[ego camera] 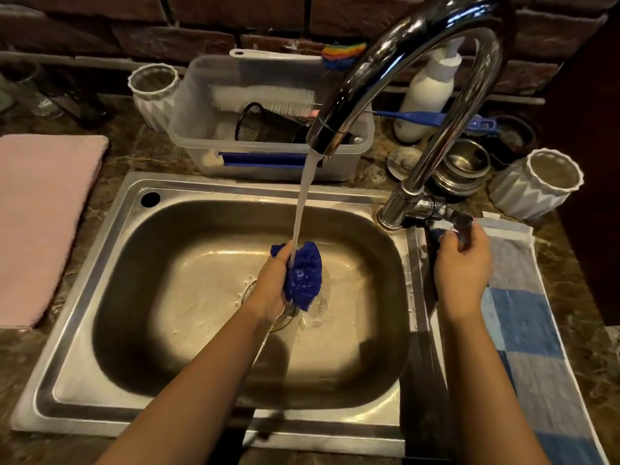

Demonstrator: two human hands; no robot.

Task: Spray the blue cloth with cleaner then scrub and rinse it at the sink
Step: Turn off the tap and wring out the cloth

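The blue cloth [304,275] is bunched up and wet, held over the middle of the steel sink [110,250] above the drain. My left hand [272,287] is shut on it. A stream of water [302,209] runs from the chrome faucet [396,72] onto the cloth and my fingers. My right hand [462,266] grips the faucet handle [461,223] at the sink's right rim. No spray bottle of cleaner can be made out.
A clear plastic tub [268,135] with brushes stands behind the sink. White ribbed cups [155,92] [536,182], a white pump bottle [426,95] and steel bowls [466,166] sit at the back. A pink towel [43,213] lies left, a blue checked towel [523,317] right.
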